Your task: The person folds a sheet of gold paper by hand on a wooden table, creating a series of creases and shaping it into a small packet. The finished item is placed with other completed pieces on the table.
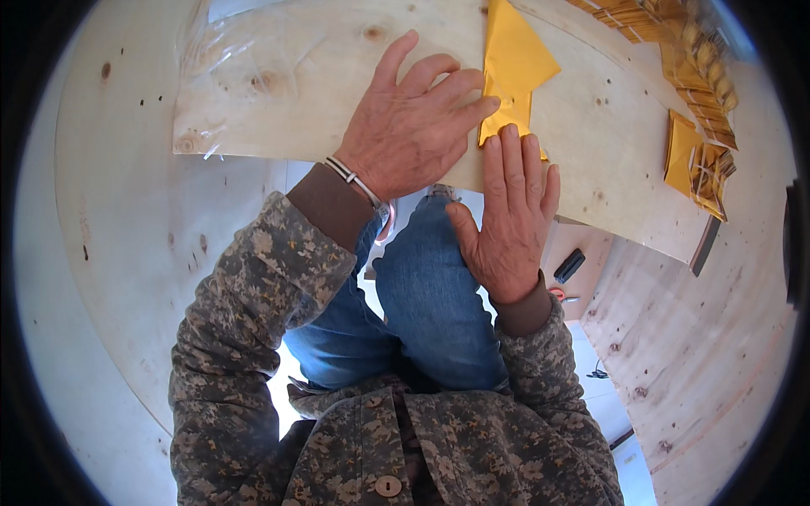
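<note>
A folded piece of gold paper [515,72] lies on the wooden board ahead of me, with a pointed flap sticking out to its right. My left hand [413,122] is over its left side, palm down, fingers bent and apart, one fingertip touching the paper. Whether its thumb meets the paper is hidden. My right hand [510,211] rests at the near end of the paper, fingers stretched out with their tips on the lower edge and the thumb held away.
Folded gold pieces [699,164] sit at the board's right end, and more line the far right. Clear plastic film [245,63] covers the board's left part. Below the board [607,202] are a black object [569,266] and red-handled scissors [559,295].
</note>
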Tool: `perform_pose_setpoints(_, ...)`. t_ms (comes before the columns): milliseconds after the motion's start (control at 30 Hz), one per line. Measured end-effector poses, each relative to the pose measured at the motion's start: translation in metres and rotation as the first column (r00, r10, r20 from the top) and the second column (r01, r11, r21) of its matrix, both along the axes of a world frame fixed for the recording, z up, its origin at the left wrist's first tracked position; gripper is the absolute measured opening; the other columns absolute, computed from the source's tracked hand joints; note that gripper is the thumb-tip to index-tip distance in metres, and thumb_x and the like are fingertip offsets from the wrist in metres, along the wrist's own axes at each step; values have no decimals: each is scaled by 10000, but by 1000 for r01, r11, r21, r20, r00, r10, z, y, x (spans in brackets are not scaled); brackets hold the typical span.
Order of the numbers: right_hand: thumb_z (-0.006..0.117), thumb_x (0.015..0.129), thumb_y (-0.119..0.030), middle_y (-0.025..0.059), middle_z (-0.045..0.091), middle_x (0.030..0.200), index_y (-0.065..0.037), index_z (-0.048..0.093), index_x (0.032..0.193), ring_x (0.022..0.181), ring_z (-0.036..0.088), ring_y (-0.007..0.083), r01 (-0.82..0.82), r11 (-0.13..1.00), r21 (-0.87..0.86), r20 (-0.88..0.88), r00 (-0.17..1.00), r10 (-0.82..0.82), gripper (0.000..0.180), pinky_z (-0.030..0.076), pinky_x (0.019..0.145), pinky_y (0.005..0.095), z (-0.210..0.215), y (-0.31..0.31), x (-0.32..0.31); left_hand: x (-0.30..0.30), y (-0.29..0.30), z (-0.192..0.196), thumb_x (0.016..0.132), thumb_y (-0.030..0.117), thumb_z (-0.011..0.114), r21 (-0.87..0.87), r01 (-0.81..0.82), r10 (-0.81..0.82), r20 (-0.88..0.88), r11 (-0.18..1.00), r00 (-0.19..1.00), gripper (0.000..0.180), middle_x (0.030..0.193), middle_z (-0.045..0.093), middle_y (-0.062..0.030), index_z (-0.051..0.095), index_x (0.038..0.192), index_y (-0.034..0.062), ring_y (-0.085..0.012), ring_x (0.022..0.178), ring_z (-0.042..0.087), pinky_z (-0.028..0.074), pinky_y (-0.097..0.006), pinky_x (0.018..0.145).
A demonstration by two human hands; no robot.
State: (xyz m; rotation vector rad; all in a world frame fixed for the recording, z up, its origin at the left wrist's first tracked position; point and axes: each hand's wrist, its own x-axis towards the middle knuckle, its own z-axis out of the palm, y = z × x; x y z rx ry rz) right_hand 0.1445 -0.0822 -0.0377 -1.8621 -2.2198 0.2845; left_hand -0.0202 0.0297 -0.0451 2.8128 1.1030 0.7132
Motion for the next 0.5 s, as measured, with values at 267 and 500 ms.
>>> perform_pose_setpoints(267,717,846,-357,174,339,1606,-26,397,1520,1503,274,367,12,1000,17,-42,999,-11,816,152,1195,580,1,0,-2,-2,0,0,840,151,661,-33,8,-8,-8,999,1000,406,1278,613,13,702,1237,226,-213,1248,507,214,-531,1192)
perform_pose_setpoints(500,713,854,-356,167,335,1610,-33,392,1524,1505,274,361,19,999,30,-58,998,-18,810,135,1198,577,-2,0,-2,-1,-1,-1,870,151,649,-33,16,-16,-11,999,1000,372,1366,617,67,713,1231,212,-207,1300,492,204,-528,1198)
